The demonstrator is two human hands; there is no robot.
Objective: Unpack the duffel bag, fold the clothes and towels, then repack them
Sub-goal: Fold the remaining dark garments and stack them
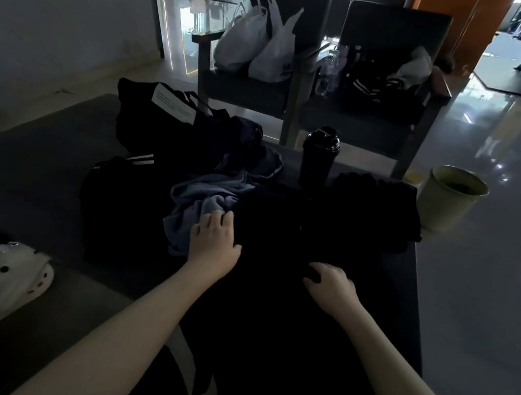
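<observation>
The left hand (214, 241) rests with relaxed fingers on the black garment (281, 229) spread over the tabletop (31, 164), touching a blue-grey cloth (203, 196). The right hand (331, 281) grips the garment's fabric in curled fingers. The duffel bag (161, 120) lies behind.

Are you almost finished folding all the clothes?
Not yet. Clothes lie outside the bag, so unpacking looks mostly done. The left hand rests on and the right hand grips a black garment spread in front. The blue cloth beside it is crumpled, and repacking doesn't seem begun.
</observation>
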